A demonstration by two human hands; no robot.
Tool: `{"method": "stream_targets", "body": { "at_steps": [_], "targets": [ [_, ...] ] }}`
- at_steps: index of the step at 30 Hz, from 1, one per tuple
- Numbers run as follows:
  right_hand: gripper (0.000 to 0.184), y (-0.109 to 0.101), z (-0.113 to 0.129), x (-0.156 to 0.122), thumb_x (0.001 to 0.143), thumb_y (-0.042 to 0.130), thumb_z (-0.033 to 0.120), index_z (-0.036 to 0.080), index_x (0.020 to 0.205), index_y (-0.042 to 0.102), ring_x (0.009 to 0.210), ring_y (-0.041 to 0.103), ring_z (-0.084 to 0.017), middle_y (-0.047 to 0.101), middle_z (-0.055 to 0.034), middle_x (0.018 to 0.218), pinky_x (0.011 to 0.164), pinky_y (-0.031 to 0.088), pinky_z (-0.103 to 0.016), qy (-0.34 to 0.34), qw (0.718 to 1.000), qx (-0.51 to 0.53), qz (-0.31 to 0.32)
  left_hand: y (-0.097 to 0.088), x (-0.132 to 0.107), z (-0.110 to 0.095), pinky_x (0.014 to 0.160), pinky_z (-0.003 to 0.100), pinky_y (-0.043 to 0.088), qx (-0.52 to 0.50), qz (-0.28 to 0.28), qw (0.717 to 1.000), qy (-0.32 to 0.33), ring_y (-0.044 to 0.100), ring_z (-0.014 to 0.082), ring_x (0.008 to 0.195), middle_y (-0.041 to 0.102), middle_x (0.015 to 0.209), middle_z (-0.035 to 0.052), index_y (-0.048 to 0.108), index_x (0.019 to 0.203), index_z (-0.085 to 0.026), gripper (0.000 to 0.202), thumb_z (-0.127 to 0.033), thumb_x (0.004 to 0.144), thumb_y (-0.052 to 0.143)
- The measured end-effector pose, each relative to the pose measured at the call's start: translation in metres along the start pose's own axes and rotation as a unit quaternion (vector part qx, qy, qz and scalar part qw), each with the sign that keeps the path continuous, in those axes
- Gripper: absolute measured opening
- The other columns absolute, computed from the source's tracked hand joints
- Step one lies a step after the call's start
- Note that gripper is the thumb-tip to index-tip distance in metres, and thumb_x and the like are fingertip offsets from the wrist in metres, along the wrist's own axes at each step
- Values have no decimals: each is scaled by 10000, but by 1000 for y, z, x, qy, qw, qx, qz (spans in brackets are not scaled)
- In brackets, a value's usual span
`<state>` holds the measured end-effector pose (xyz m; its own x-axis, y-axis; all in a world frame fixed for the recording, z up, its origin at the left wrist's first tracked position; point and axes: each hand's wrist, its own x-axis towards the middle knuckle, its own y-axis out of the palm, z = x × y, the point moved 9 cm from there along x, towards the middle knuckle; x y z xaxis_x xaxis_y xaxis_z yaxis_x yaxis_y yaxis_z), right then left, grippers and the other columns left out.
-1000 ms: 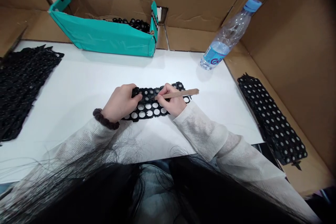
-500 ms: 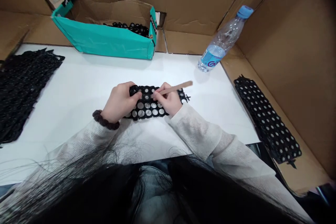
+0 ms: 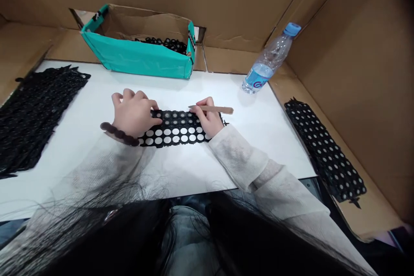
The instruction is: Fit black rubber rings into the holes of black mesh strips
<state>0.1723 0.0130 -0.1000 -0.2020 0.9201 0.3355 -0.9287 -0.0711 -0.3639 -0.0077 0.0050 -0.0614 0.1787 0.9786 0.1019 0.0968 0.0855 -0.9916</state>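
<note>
Strip [image 3: 179, 127] more exposed, left hand [image 3: 133, 113] shifted leftward, splayed

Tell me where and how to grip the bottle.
Grip the bottle around its label, coming from the near left. The body is round there, and cardboard rises behind and to the right, so the near left is likely the easier side.
</note>
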Motion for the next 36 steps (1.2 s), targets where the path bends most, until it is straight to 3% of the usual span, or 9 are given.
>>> {"method": "stream_targets", "body": {
  "at_steps": [3, 6, 11, 14, 18, 21, 26, 31, 36],
  "targets": [
    [197, -2, -3, -8, 879, 429, 408, 221, 886, 372, 830, 616, -140, 556, -8, 836, 794, 448, -321, 22, 999, 37, -16, 10, -3, -25, 932, 515, 300, -1, 25, 998, 61, 462, 352, 1070, 597, 1063, 140, 621, 1018, -194, 364, -445, 778, 512],
    [228, -8, -4, -19, 867, 447, 435, 215, 873, 389, 803, 634, -141, 573, 0, 811, 799, 455, -328, 42, 997, 51, -37, 22, -7, -41, 921, 480, 329, -7, 46, 996, 78, 497, 324, 1023, 583, 1035, 157, 534, 1147, -143, 429, -414, 829, 435],
    [210, -14, 2, -30, 851, 481, 414, 218, 859, 406, 712, 605, -126, 545, 17, 749, 709, 467, -310, 43, 990, 109, -78, 31, -11, -46, 838, 420, 399, -45, 62, 994, 74, 472, 337, 1030, 524, 1044, 170, 541, 973, -135, 318, -384, 780, 506],
    [187, -6, -1, -29, 816, 529, 358, 224, 815, 398, 596, 545, -110, 515, 36, 686, 591, 437, -282, 61, 992, 99, -46, 36, -11, -43, 806, 400, 411, -97, 97, 989, 58, 533, 300, 931, 573, 930, 135, 494, 1008, -134, 329, -374, 784, 490],
    [145, -4, -6, -26, 771, 532, 250, 221, 752, 391, 581, 505, -115, 482, 47, 624, 555, 395, -268, 72, 996, 47, -30, 39, -12, -46, 780, 380, 408, -135, 123, 981, 66, 581, 265, 855, 626, 876, 97, 508, 999, -161, 333, -428, 841, 386],
    [135, -6, -1, -27, 763, 527, 233, 216, 725, 399, 584, 492, -112, 484, 44, 621, 559, 391, -267, 59, 998, 23, -28, 35, -13, -49, 752, 356, 410, -150, 109, 979, 82, 586, 250, 849, 648, 898, 87, 557, 889, -180, 286, -390, 850, 367],
    [157, -6, 9, -28, 767, 542, 262, 209, 702, 410, 615, 479, -111, 488, 34, 647, 597, 386, -272, 39, 999, 4, -16, 26, -13, -46, 764, 313, 424, -225, 60, 970, 61, 601, 212, 830, 679, 898, 39, 614, 861, -198, 209, -320, 806, 454],
    [159, -3, 8, -26, 792, 534, 285, 207, 719, 417, 621, 471, -113, 489, 32, 662, 599, 376, -269, 25, 999, 24, 6, 18, -18, -46, 801, 288, 431, -269, 0, 963, 32, 611, 197, 854, 694, 916, 28, 652, 896, -194, 222, -286, 798, 475],
    [153, 3, 17, -26, 796, 527, 255, 203, 698, 422, 589, 435, -103, 469, 40, 633, 573, 347, -259, 8, 1000, -2, 20, 14, -24, -57, 796, 271, 438, -318, -15, 947, 39, 610, 176, 832, 694, 910, 15, 654, 910, -197, 236, -276, 812, 455]
  ]
}}
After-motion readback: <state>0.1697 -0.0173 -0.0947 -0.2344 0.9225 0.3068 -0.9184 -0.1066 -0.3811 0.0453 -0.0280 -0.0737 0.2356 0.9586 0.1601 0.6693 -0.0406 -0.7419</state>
